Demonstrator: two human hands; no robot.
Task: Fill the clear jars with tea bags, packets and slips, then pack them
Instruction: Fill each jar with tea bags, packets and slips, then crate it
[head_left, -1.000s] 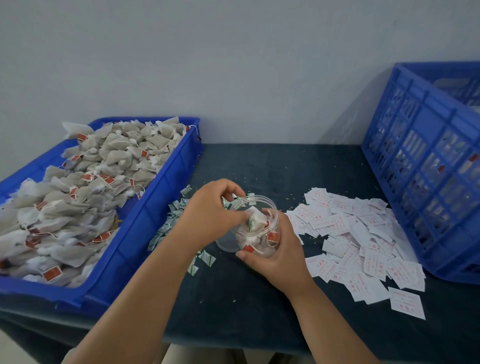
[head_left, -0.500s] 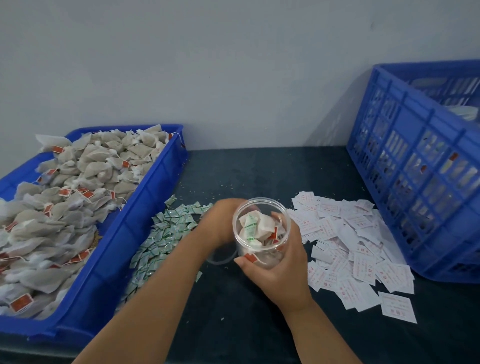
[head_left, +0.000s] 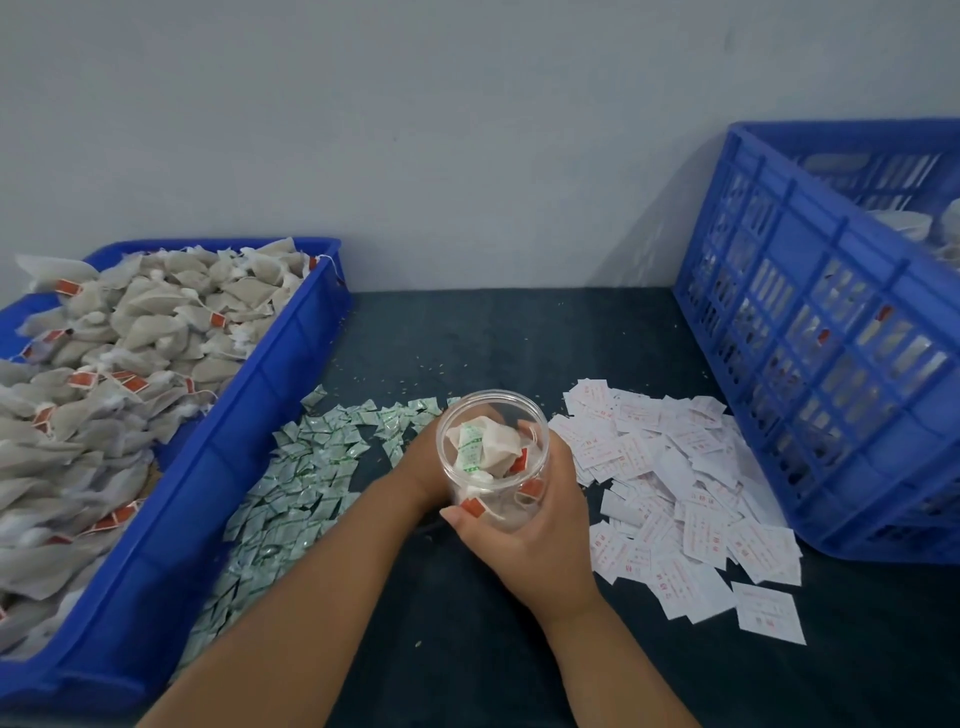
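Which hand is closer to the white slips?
Right. The right hand, holding the jar, sits beside the slips; the left hand is across the jar, by the packets.

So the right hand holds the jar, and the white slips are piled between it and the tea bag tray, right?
Not quite: the head view shows green packets there; the white slips lie on the other side of the jar. The right hand does hold it.

Bare left hand, bare right hand (short-trimmed thumbnail), bare forearms
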